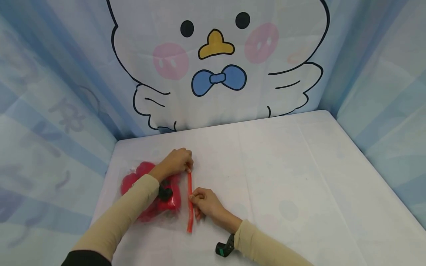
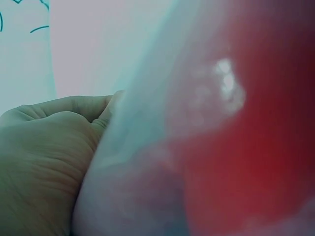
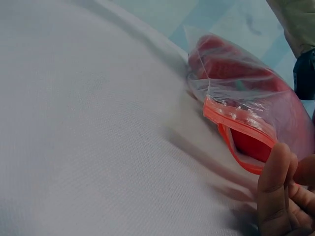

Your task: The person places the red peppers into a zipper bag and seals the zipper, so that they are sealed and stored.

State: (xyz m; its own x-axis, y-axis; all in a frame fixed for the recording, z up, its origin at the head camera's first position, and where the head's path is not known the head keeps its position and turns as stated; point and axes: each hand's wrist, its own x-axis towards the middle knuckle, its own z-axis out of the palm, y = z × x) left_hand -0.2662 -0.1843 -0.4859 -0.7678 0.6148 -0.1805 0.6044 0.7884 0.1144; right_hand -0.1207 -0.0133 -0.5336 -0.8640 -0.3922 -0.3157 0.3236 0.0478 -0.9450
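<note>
A clear zip bag packed with red-pink contents lies on the left part of the table, its orange-red zip strip facing right. At the far end of that strip, my left hand pinches the bag's edge; its forearm crosses above the bag and hides part of it. My right hand pinches the strip around its middle with thumb and fingers. In the right wrist view the bag's mouth gapes between the two orange-red zip edges, showing red inside. Blurred clear plastic fills much of the left wrist view.
The white-covered table stretches to the right of the hands. Behind it hangs a curtain with a cartoon bird print, and blue-white curtains stand at the sides. A black wrist device sits under the right wrist.
</note>
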